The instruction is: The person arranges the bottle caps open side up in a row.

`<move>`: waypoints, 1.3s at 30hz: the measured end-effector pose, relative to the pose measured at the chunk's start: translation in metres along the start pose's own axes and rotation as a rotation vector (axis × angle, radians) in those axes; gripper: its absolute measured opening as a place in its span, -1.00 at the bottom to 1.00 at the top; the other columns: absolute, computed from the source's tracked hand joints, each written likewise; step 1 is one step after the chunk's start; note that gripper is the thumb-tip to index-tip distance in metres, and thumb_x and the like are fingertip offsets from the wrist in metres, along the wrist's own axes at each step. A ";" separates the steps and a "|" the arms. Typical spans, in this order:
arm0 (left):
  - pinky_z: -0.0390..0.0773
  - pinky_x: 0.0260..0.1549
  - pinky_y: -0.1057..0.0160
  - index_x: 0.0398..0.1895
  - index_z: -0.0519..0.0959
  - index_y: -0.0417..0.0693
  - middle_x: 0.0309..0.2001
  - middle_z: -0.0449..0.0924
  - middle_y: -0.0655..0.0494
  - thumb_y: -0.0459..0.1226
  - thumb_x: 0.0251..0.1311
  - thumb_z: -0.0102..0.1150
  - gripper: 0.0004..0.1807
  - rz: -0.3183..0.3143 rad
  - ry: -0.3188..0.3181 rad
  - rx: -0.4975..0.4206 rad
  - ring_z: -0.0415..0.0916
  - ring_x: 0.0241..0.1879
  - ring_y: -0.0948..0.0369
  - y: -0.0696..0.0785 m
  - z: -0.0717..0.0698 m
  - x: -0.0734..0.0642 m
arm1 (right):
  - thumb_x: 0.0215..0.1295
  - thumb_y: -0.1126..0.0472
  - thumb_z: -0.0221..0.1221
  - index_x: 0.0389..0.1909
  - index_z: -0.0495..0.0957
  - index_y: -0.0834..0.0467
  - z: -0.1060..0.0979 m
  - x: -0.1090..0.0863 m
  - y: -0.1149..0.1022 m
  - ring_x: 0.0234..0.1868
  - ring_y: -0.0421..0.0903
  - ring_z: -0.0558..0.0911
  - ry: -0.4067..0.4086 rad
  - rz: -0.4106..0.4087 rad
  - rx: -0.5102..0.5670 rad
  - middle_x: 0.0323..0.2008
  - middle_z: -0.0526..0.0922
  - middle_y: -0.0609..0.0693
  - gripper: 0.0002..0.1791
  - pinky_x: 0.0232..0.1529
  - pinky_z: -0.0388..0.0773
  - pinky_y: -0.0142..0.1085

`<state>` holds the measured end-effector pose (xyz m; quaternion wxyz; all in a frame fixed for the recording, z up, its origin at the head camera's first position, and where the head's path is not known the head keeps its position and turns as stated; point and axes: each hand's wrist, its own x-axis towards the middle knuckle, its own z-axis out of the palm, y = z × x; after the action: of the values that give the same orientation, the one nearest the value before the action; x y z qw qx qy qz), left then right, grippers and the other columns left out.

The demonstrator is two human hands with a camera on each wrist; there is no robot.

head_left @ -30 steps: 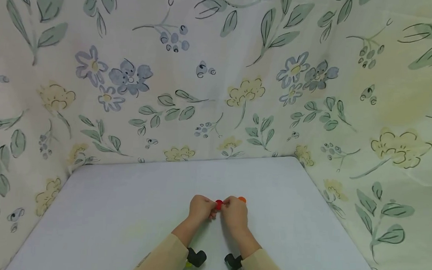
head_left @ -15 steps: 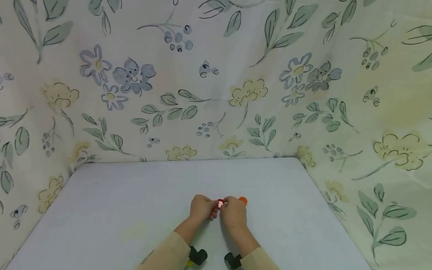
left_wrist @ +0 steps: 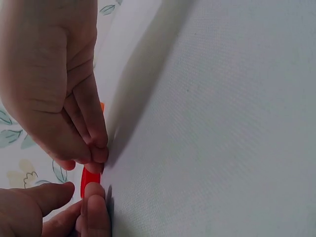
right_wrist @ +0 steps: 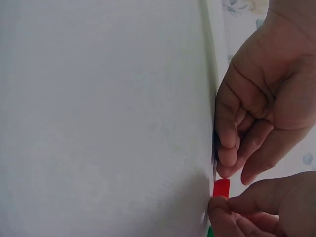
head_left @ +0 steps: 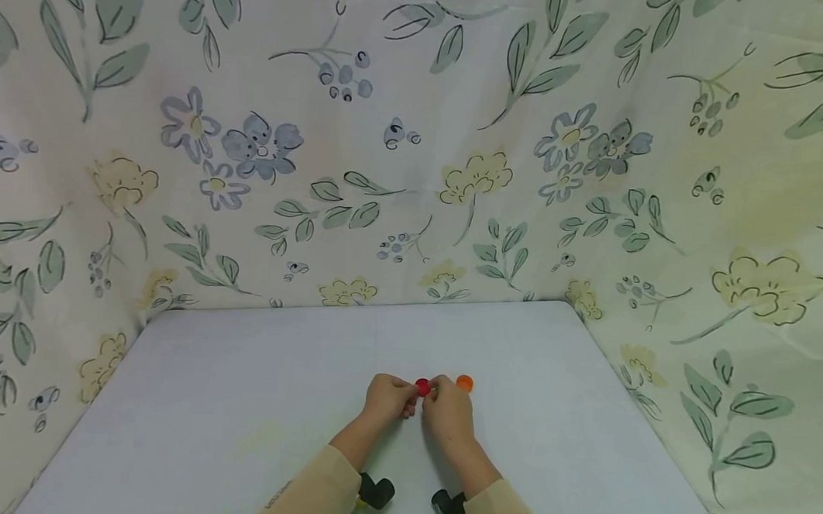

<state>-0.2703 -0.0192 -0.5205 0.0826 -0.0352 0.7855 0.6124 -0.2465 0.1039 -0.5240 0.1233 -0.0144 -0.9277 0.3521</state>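
Note:
A small red round piece (head_left: 422, 386) sits between the fingertips of both hands, low over the white table. In the head view my left hand (head_left: 389, 396) pinches its left side. My right hand (head_left: 448, 408) holds the opposite side with thumb and fingers, other fingers curled beneath. Seen from the left wrist, the red piece (left_wrist: 91, 178) shows as a narrow red band, partly covered by the fingertips. The right wrist view shows the same red piece (right_wrist: 221, 187) with the right thumb and finger gripping its lower end. Right behind the right hand lies an orange disc (head_left: 465, 382).
The white table (head_left: 273, 374) reaches back to a floral cloth (head_left: 416, 172) that also hangs along both sides. Black angled pieces (head_left: 376, 491) are at both wrists. A bit of green (right_wrist: 211, 231) peeks out below the right hand in the right wrist view.
Half a second ago the red piece showed a pale middle; its face now looks plain red, so its tilt has changed. Both hands stay almost where they were. More of the orange disc shows.

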 end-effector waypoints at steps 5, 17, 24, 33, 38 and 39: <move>0.57 -0.58 0.28 -0.43 0.64 -0.40 -0.58 0.61 -0.12 -0.37 0.19 0.17 -0.81 -0.001 -0.015 -0.003 0.52 -0.67 0.22 -0.001 -0.002 0.000 | 0.11 0.37 0.21 -0.33 0.55 0.21 -0.004 -0.006 0.000 -0.54 -0.17 0.43 -0.030 -0.031 0.024 -0.56 0.49 -0.10 -0.90 -0.49 0.43 -0.37; 0.55 -0.41 0.27 -0.28 0.65 -0.21 -0.49 0.58 0.11 -0.28 0.17 0.18 -0.83 0.036 -0.024 0.185 0.48 -0.49 0.22 -0.001 -0.006 -0.014 | 0.13 0.34 0.18 -0.14 0.55 0.21 -0.027 -0.024 0.011 -0.46 -0.20 0.45 -0.243 -0.079 0.056 -0.48 0.52 -0.14 -0.76 -0.44 0.45 -0.38; 0.56 -0.38 0.28 -0.27 0.65 -0.13 -0.44 0.56 0.14 -0.25 0.19 0.18 -0.85 0.052 -0.043 0.193 0.48 -0.47 0.21 0.003 -0.011 -0.036 | 0.15 0.30 0.21 -0.12 0.55 0.21 -0.043 -0.042 0.017 -0.43 -0.18 0.50 -0.334 -0.007 0.108 -0.46 0.54 -0.13 -0.75 -0.48 0.49 -0.40; 0.49 -0.48 0.26 -0.34 0.65 -0.07 -0.49 0.54 0.18 -0.22 0.16 0.22 -0.89 0.047 -0.238 0.241 0.46 -0.52 0.21 0.007 -0.006 -0.074 | 0.14 0.26 0.25 -0.10 0.54 0.21 -0.065 -0.067 0.029 -0.42 -0.18 0.51 -0.504 0.036 0.158 -0.47 0.54 -0.14 -0.71 -0.41 0.51 -0.34; 0.45 -0.54 0.28 -0.37 0.64 -0.03 -0.55 0.53 0.19 -0.22 0.14 0.24 -0.91 0.049 -0.320 0.269 0.44 -0.56 0.23 0.004 0.001 -0.094 | 0.16 0.24 0.24 -0.10 0.55 0.19 -0.073 -0.083 0.032 -0.45 -0.18 0.49 -0.580 0.011 0.185 -0.49 0.52 -0.15 -0.72 -0.39 0.49 -0.36; 0.44 -0.55 0.28 -0.38 0.64 -0.02 -0.56 0.52 0.19 -0.22 0.13 0.25 -0.92 0.056 -0.333 0.282 0.43 -0.57 0.23 0.002 0.002 -0.098 | 0.16 0.24 0.24 -0.10 0.55 0.19 -0.075 -0.087 0.033 -0.45 -0.18 0.48 -0.589 0.011 0.186 -0.50 0.52 -0.15 -0.73 -0.39 0.48 -0.36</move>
<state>-0.1744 -0.0210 -0.5020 0.1984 0.1002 0.8396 0.4957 -0.1463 0.1674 -0.5109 -0.1519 0.0945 -0.8871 0.4254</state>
